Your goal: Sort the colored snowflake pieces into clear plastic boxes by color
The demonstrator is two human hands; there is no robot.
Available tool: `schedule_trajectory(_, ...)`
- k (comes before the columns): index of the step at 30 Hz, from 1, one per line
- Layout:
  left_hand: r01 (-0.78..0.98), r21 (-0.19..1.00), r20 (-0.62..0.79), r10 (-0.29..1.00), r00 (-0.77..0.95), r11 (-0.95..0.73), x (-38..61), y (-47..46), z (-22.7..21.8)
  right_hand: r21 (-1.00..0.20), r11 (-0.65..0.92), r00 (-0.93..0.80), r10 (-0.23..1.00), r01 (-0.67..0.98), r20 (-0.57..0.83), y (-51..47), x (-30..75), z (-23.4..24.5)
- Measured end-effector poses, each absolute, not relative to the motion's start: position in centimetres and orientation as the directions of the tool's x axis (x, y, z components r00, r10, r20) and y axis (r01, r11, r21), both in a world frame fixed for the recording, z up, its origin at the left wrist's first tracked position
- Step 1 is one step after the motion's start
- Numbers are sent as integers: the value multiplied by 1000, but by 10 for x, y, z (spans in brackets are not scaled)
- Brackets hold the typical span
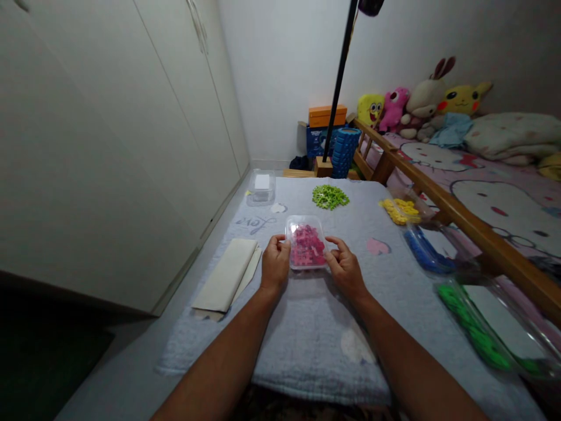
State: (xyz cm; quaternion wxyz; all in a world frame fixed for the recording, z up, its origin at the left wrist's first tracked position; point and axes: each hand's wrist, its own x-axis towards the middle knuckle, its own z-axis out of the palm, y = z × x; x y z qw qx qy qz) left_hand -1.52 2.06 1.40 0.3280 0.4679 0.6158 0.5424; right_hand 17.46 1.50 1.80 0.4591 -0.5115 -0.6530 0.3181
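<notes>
A clear plastic box (307, 220) with small pink plastic pieces (307, 245) inside is at the middle of the cloth-covered table. My left hand (276, 263) grips its left side, fingers curled against the edge. On the opposite side my right hand (344, 266) holds the box, thumb at the near right corner and fingers along the rim. Beyond the box lies a loose pile of light green pieces (330, 197). A folded beige cloth or paper (228, 275) rests left of my left hand.
Along the table's right edge stand clear boxes with yellow pieces (400, 210), blue pieces (427, 251) and green pieces (473, 324). Another clear box (262, 187) is at the far left corner. A wooden bed rail (438, 199) borders the right; a white wardrobe (131, 146) borders the left.
</notes>
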Motion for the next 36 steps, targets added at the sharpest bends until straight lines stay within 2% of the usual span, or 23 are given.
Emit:
schedule_trajectory(6,361,930,202,915,-349,-67,-17,18,22,-792,332,23,917,513,398,11,173,24)
schedule_trajectory(9,377,921,239,905,-351,-97,-16,15,27,-756,341,25,904,559,426,11,173,23)
schedule_trajectory(11,315,941,234,908,-346,-122,-15,13,28,-739,331,30,903,587,428,11,173,23)
schedule_trajectory(17,-44,984,143,922,-360,-170,-12,15,28,-723,342,55,884,600,465,12,177,30)
schedule_trajectory(20,-125,974,124,912,-392,-187,-12,16,29,-730,434,5,858,528,514,11,178,33)
schedule_trajectory(23,-136,972,128,915,-382,-193,-11,16,31,-759,493,-54,851,424,522,7,175,35)
schedule_trajectory(27,-62,977,174,934,-311,-203,-9,12,32,-809,485,-22,861,332,507,-1,167,38)
schedule_trajectory(30,111,968,247,941,-230,-227,-7,7,32,-834,463,103,854,300,511,-3,165,42)
schedule_trajectory(33,290,914,345,918,-194,-282,-5,3,33,-839,456,282,797,297,534,1,171,46)
schedule_trajectory(36,383,875,396,893,-211,-297,-6,2,35,-802,463,392,705,377,591,7,182,50)
